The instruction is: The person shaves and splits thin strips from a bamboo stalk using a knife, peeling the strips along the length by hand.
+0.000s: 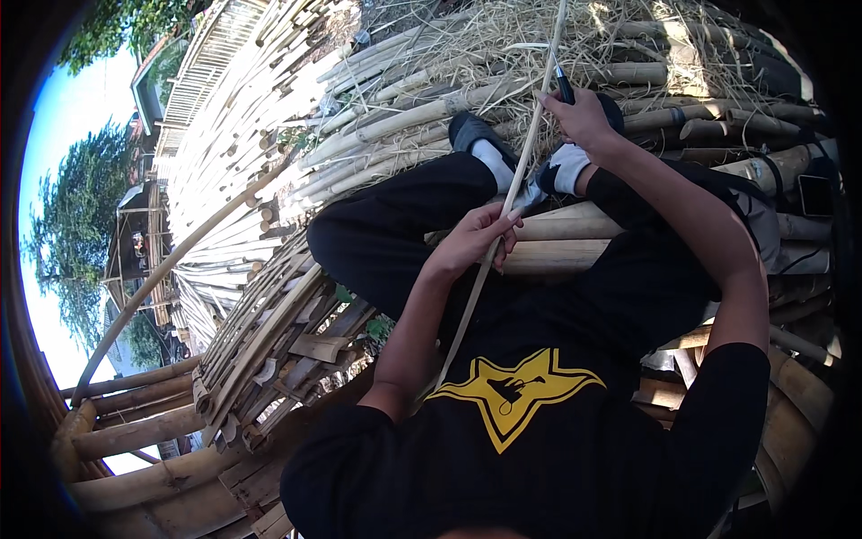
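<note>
A long, thin bamboo strip (522,171) runs slantwise from my shirt front up past my feet to the top edge. My left hand (476,238) is closed around its lower part, above my lap. Farther up, my right hand (579,117) grips a small knife (564,85) by its dark handle, and its thumb and fingers lie against the strip. The blade is hard to make out where it meets the strip. A pale curl of shaving (536,46) shows beside the strip there.
Pale shavings (503,85) litter the bamboo poles (422,112) around my shoes. To my left lies a stack of split bamboo slats (269,337), by a bamboo railing (144,436). Many cut poles (224,117) spread beyond. A dark rectangular device (815,195) sits at right.
</note>
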Demonstrator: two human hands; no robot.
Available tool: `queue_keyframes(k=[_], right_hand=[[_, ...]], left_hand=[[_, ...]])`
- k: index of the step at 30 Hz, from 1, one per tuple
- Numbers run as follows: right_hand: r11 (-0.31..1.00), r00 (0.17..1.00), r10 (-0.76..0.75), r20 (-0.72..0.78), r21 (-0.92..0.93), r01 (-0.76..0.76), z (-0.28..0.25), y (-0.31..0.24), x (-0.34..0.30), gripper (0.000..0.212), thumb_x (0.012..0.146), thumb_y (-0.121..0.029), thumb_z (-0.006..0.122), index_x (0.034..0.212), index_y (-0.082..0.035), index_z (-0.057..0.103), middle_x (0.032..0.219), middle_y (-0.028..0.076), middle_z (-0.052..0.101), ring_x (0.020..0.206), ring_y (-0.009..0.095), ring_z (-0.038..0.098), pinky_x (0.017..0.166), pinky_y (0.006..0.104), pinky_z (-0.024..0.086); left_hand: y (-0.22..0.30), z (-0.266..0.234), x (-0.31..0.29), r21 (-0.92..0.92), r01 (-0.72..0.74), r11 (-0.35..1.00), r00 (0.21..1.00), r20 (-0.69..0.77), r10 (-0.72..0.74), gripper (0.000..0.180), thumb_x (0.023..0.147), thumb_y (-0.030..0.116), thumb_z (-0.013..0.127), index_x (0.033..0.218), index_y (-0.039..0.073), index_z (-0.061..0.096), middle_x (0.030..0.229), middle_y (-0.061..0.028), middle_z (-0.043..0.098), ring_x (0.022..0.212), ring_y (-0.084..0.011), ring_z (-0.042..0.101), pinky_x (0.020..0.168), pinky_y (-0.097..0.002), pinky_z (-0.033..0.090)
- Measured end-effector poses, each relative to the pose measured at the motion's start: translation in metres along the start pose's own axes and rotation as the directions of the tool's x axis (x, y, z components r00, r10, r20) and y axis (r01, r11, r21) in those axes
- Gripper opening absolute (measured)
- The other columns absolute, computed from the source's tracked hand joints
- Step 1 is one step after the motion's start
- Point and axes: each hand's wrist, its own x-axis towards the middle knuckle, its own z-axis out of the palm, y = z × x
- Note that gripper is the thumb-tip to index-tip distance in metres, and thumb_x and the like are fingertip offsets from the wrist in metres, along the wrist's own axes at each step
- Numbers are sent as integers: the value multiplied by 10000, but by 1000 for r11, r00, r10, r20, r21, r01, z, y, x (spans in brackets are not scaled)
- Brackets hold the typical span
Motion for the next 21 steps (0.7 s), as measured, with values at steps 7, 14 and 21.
queue_keyframes(k=[7, 14, 21], right_hand=[[959, 992, -113, -51, -266, 96, -2, -5, 6, 324, 818, -359, 639, 752, -42, 610, 567, 7, 522, 517, 106, 498, 516, 306, 408], [979, 970, 96, 224, -195, -51, -8, -35, -6, 308, 885, -359, 571, 817, -63, 523, 524, -40, 392, 431, 62, 355, 406, 262, 319], [881, 894, -303, 329, -260, 395, -19, -25, 8, 354, 912, -371, 511, 839, -26, 539, 540, -10, 436, 411, 80, 389, 401, 250, 343]], left_hand=[[-22, 30, -8, 457, -83, 885, 846, -438, 305, 274, 958, 270, 462, 833, 33, 515, 599, 22, 418, 446, -24, 348, 405, -217, 297], [-22, 35, -17, 575, 31, 817, 771, -534, 346, 334, 963, 239, 426, 803, -40, 518, 570, -152, 456, 530, -174, 476, 530, -335, 376], [-26, 19, -21, 519, -6, 855, 767, -546, 337, 387, 984, 262, 380, 761, -13, 537, 536, -36, 410, 497, -101, 392, 482, -294, 331]])
